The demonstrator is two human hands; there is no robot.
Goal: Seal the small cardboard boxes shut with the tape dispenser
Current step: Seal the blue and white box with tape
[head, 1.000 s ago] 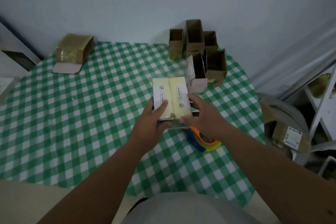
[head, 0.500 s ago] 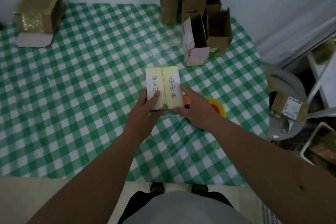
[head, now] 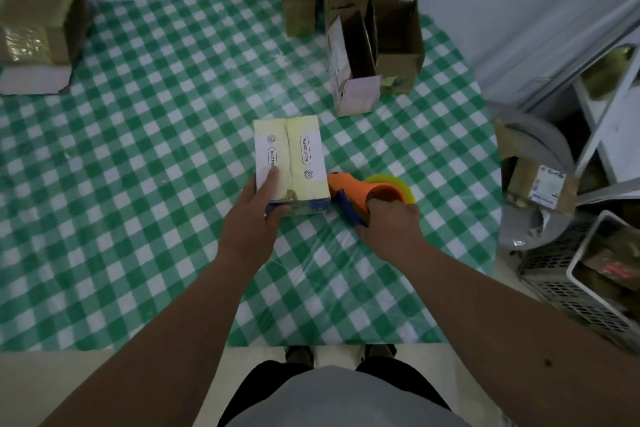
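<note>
Cardboard this thin will be light and will probably slide on the glossy checked tablecloth (head: 138, 184), so your left hand (head: 254, 225) is doing the right job: it holds the small box (head: 290, 163) at its near end, thumb flat on the top flap and the other fingers wrapped out of sight down the near face. The box lies on the table just in front of you, its two pale flaps folded shut and meeting along a centre seam that runs away from you. Its walls look likely to buckle under a hard squeeze, so judge your pressure by the corners, where the board is stiffest, and keep that hand clear of the seam. Your right hand (head: 393, 229) is curled around the handle of the tape dispenser (head: 367, 196), which sits just beside the box's near right corner; the orange body and yellow-rimmed roll show, but your hand covers most of the blue handle. You cannot see the cutting blade or any loose tape end from here, nor whether the dispenser is resting on the cloth or slightly lifted. More open boxes (head: 356, 31) stand clustered at the far edge, and a larger box (head: 38, 35) lies on its side at far left; their contents cannot be made out in this dim light.
</note>
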